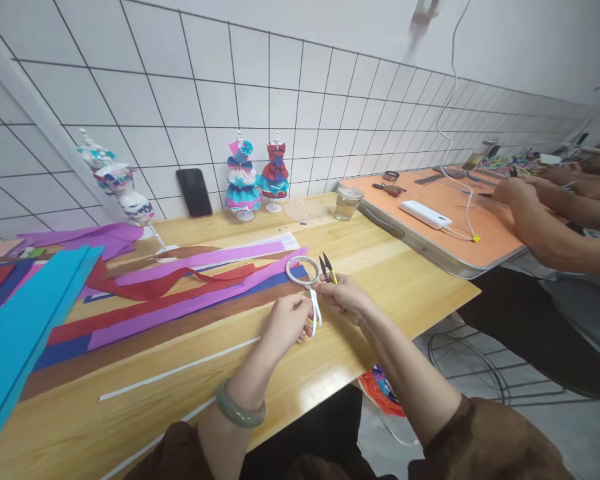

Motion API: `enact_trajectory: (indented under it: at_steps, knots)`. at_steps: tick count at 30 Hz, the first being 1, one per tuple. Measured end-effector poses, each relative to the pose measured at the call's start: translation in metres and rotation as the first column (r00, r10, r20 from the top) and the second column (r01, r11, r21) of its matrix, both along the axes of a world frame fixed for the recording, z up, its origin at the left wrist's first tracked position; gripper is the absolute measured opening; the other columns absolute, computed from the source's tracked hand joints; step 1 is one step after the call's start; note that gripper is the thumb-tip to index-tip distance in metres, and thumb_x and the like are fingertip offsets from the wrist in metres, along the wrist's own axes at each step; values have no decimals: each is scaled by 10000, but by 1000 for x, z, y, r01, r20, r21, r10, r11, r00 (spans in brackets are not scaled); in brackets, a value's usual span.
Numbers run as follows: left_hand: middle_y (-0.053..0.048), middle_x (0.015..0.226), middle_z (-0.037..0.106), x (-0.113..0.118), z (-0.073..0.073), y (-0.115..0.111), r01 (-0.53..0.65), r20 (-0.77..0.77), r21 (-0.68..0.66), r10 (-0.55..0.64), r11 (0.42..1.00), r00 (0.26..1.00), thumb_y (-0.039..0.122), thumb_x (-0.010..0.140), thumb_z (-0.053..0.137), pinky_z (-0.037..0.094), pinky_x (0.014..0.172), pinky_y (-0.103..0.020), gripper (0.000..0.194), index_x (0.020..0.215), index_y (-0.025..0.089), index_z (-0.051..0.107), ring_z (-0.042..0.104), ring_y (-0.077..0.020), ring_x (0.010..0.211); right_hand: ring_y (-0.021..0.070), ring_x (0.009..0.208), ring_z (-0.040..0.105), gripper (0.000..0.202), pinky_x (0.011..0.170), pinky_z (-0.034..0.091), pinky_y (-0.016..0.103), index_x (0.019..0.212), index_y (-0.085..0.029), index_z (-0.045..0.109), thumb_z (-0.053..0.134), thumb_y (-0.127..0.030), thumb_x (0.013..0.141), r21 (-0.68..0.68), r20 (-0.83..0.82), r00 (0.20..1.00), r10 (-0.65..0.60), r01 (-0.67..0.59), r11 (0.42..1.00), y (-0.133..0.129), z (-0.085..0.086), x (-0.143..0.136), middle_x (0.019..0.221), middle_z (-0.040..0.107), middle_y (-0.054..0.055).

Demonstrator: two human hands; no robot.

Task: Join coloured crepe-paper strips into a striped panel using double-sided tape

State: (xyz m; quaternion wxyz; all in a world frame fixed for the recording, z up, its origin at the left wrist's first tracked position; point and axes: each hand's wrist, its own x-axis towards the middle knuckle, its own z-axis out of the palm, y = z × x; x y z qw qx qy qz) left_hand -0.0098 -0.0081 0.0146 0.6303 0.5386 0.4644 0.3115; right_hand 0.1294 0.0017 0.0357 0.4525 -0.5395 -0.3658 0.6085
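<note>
My left hand (290, 319) is closed, its thumb and fingers pinching a narrow white strip (315, 312) that loops down between my hands. Thread snips (327, 268) with dark blades and a yellow handle are held in my right hand (347, 298), blades pointing up and away. At that hand's fingertips is a thin roll of white tape (289, 272); whether the fingers grip it or only touch it, I cannot tell. A long, narrow white strip (180, 368) lies on the wooden table (410, 267), left of my hands.
Purple, red, blue and brown fabric strips (190, 303) cover the table's left, beside a turquoise piece (35, 320). Small dressed mannequins (243, 180), a phone (195, 192) and a lidded glass cup (348, 203) stand along the back. Another person's arm (545, 227) rests over the orange table (430, 193).
</note>
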Motion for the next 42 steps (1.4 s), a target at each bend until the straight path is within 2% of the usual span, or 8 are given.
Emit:
enact_trajectory:
  at_steps: [5, 8, 12, 18, 22, 28, 35, 42]
  knots:
    - [10, 476, 520, -1, 3, 2, -38, 34, -44, 40, 998, 999, 306, 770, 467, 321, 311, -161, 215, 625, 151, 500, 464, -71, 342, 3, 329, 208, 410, 317, 139, 141, 706, -206, 402, 765, -263, 522, 40, -127, 991, -52, 58, 998, 3, -6, 2, 419, 329, -132]
    - [-5, 542, 545, -2, 3, 3, -65, 76, -73, 71, 995, 995, 303, 775, 479, 325, 314, -164, 213, 647, 138, 523, 470, -65, 359, -1, 336, 194, 419, 316, 142, 142, 684, -203, 389, 769, -260, 518, 35, -201, 976, -81, 89, 995, 5, -10, 2, 442, 338, -126]
    - [-9, 645, 554, -3, 6, 4, -141, 135, -108, 155, 984, 979, 225, 775, 495, 344, 336, -165, 137, 837, 120, 557, 494, -61, 404, 1, 350, 178, 415, 319, 145, 141, 663, -197, 385, 771, -267, 528, 49, -231, 968, -101, 115, 992, 5, -10, 3, 445, 283, -132]
    - [5, 653, 555, -4, 11, 4, -203, 139, -128, 220, 971, 965, 170, 762, 525, 389, 367, -170, 309, 1064, 123, 482, 459, -48, 391, 10, 371, 211, 380, 332, 195, 136, 704, -188, 431, 764, -299, 560, 120, -194, 975, -112, 137, 983, 4, -6, 4, 453, 302, -123]
    - [13, 637, 534, -5, 13, 3, -216, 118, -135, 232, 967, 965, 152, 763, 526, 434, 401, -187, 363, 1115, 115, 447, 473, -59, 421, 17, 395, 288, 426, 389, 332, 143, 734, -193, 446, 793, -291, 508, 107, -205, 962, -179, 204, 973, 4, -8, 4, 470, 348, -120]
    - [-29, 721, 542, -6, 14, 2, -238, 120, -180, 261, 955, 958, 125, 784, 503, 491, 442, -239, 510, 1252, 118, 302, 566, -119, 547, 15, 416, 335, 418, 575, 498, 233, 736, -202, 457, 800, -269, 507, 36, -288, 946, -152, 169, 985, 2, -9, 6, 480, 365, -126]
    - [-32, 778, 500, -8, 9, 3, -289, 108, -196, 313, 937, 943, 161, 755, 563, 522, 459, -265, 557, 1255, 142, 316, 583, -137, 607, 31, 463, 431, 434, 559, 506, 216, 756, -210, 468, 806, -279, 492, 23, -283, 940, -192, 207, 978, 1, -14, 6, 575, 470, -96]
    - [-75, 919, 491, -12, 20, -3, -299, 226, -362, 394, 883, 891, 267, 766, 587, 548, 553, -332, 614, 1283, 214, 260, 590, -150, 695, 41, 476, 434, 423, 519, 469, 194, 728, -211, 455, 799, -294, 496, 45, -299, 923, -243, 268, 962, -1, -20, 6, 570, 453, -92]
